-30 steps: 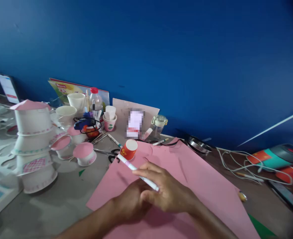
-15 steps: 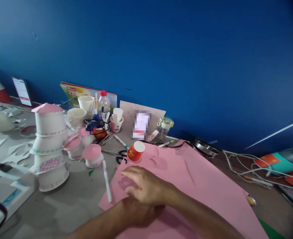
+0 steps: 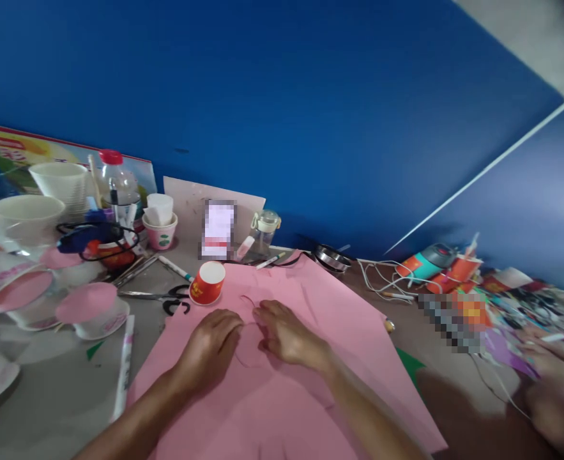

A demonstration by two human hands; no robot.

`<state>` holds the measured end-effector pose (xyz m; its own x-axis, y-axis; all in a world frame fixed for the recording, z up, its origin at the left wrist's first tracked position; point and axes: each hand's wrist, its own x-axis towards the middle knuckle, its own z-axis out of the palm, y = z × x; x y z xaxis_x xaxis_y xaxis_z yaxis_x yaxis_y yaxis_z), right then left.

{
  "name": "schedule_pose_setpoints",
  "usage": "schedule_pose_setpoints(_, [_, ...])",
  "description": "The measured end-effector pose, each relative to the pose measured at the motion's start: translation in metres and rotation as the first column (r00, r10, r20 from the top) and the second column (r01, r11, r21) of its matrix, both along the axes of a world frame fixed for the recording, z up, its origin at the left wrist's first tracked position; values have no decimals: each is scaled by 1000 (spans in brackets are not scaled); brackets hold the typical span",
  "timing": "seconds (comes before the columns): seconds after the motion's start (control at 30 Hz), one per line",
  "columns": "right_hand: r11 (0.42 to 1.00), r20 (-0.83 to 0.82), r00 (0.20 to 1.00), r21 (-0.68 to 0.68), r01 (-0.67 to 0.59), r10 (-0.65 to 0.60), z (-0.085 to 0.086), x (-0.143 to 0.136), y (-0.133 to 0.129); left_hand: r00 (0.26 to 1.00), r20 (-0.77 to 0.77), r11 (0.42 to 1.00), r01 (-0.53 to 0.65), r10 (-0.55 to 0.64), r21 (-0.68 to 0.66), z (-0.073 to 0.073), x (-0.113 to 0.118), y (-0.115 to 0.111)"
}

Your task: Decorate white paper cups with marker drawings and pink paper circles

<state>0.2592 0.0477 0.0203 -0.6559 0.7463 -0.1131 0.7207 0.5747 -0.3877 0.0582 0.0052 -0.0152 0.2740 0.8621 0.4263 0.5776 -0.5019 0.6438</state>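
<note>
A large pink paper sheet lies on the desk, with a curved cut or line between my hands. My left hand rests on it, fingers bent and close together; what is under them, if anything, is hidden. Just to the right, my right hand lies on the sheet with its fingers somewhat apart and nothing visible in them. A red paper cup stands upside down at the sheet's far left edge, beyond my left hand. Black-handled scissors lie left of the cup.
Pink-topped cups, a white marker and a red-capped bottle are at the left. Behind the sheet stand a phone and a clear jar. White cables and another person's hand are at the right.
My hands, crossed before, are now side by side on the sheet. The view has turned right, so the stacked-cup tower has mostly left it and another person's hand has appeared.
</note>
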Motion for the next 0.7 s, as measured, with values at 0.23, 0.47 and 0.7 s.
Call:
schedule_pose_setpoints(0.23, [992,-74,994,89,88,-81,5,-3,14,992,-2,990,-125,125,-70,-1,-7,6])
schedule_pose_setpoints(0.47, [991,22,993,80,110,-112,-6,-14,30,984,-157,990,-102,86,-93,-7,-8,9])
schedule_pose_setpoints(0.7, [984,38,986,86,157,-160,-11,-23,33,960,-276,996,-57,37,-62,-8,-8,8])
